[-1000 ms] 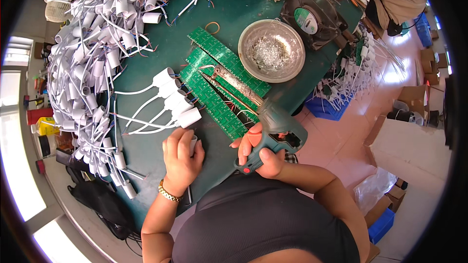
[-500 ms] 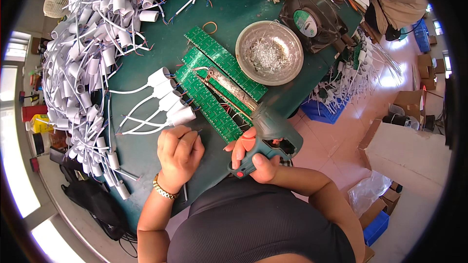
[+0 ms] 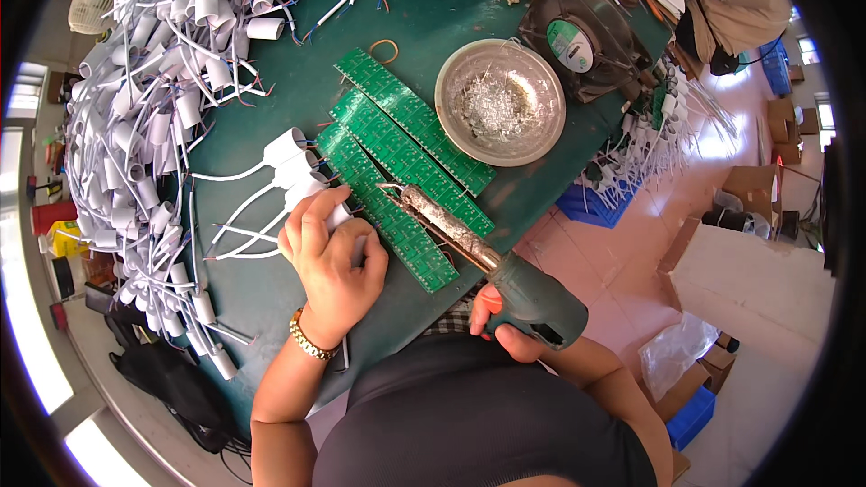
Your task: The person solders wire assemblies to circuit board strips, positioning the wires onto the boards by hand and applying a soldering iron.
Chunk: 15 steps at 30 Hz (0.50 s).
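Left hand (image 3: 330,257) curled around a white socket (image 3: 359,251), beside similar ones; right hand (image 3: 514,341) gripping a soldering iron (image 3: 546,298), tip above green circuit boards (image 3: 390,233). Apparently soldering; next seemingly calls for steady wire-to-board contact.

The top (image 3: 478,406) is dark, nearly black, and finely ribbed — a close-fitting knit. Round the left wrist sits a gold-coloured bracelet (image 3: 310,340) of chunky links (it may be a watch band; no dial shows). Forearms (image 3: 281,392), left hand (image 3: 336,261) and right hand (image 3: 516,341) — all bare.
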Each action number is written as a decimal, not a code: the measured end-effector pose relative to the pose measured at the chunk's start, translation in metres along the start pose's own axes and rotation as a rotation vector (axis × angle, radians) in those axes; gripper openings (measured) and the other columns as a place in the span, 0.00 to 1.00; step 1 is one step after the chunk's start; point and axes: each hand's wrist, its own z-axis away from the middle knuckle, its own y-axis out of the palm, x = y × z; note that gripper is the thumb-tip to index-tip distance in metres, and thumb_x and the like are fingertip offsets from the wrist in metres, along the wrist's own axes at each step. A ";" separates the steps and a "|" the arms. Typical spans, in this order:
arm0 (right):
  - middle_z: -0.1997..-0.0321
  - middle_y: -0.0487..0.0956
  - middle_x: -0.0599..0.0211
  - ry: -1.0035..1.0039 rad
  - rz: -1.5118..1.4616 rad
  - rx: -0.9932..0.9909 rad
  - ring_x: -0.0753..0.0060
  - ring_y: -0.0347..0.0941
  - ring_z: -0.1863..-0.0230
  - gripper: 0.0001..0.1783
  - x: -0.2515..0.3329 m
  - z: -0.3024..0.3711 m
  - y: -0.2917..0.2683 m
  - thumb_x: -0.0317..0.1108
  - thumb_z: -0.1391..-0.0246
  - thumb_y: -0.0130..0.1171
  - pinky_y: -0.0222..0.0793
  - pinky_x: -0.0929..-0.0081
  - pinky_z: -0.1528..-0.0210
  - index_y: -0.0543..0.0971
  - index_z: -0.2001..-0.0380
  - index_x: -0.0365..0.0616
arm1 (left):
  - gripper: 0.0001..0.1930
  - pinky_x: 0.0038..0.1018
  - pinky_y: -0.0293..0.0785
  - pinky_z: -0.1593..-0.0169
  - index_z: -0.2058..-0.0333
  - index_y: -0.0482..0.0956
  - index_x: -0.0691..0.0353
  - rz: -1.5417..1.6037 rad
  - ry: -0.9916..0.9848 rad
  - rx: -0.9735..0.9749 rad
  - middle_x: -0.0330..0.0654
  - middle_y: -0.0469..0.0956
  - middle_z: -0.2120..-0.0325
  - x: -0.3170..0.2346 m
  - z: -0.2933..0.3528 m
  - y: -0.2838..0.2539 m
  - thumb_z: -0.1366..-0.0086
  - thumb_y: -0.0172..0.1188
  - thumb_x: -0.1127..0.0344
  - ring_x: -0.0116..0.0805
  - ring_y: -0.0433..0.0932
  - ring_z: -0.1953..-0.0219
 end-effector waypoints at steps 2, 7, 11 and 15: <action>0.69 0.71 0.64 0.098 -0.023 -0.078 0.72 0.66 0.67 0.11 0.003 0.006 -0.001 0.30 0.52 0.52 0.63 0.74 0.61 0.70 0.63 0.39 | 0.10 0.42 0.58 0.44 0.74 0.77 0.58 0.003 -0.004 -0.007 0.45 0.73 0.52 0.001 0.001 0.001 0.59 0.63 0.76 0.49 0.68 0.48; 0.70 0.73 0.62 -0.030 0.110 -0.026 0.70 0.70 0.70 0.14 -0.002 0.013 -0.005 0.27 0.54 0.54 0.67 0.72 0.68 0.72 0.61 0.38 | 0.10 0.41 0.62 0.47 0.75 0.76 0.59 0.014 0.029 -0.075 0.46 0.74 0.52 0.004 0.003 0.006 0.60 0.63 0.76 0.49 0.71 0.51; 0.73 0.76 0.63 -0.017 0.615 -0.031 0.67 0.72 0.75 0.11 -0.002 0.018 -0.012 0.37 0.55 0.54 0.68 0.71 0.70 0.74 0.72 0.41 | 0.11 0.42 0.62 0.47 0.74 0.74 0.60 -0.008 0.040 -0.078 0.47 0.74 0.52 0.005 0.004 0.007 0.60 0.63 0.77 0.49 0.71 0.51; 0.73 0.76 0.63 0.257 0.372 -0.012 0.65 0.72 0.75 0.10 -0.004 0.022 -0.017 0.36 0.58 0.54 0.69 0.69 0.70 0.74 0.73 0.42 | 0.11 0.41 0.60 0.46 0.74 0.73 0.60 -0.028 0.037 -0.081 0.47 0.74 0.51 0.004 0.002 0.007 0.60 0.62 0.77 0.49 0.71 0.51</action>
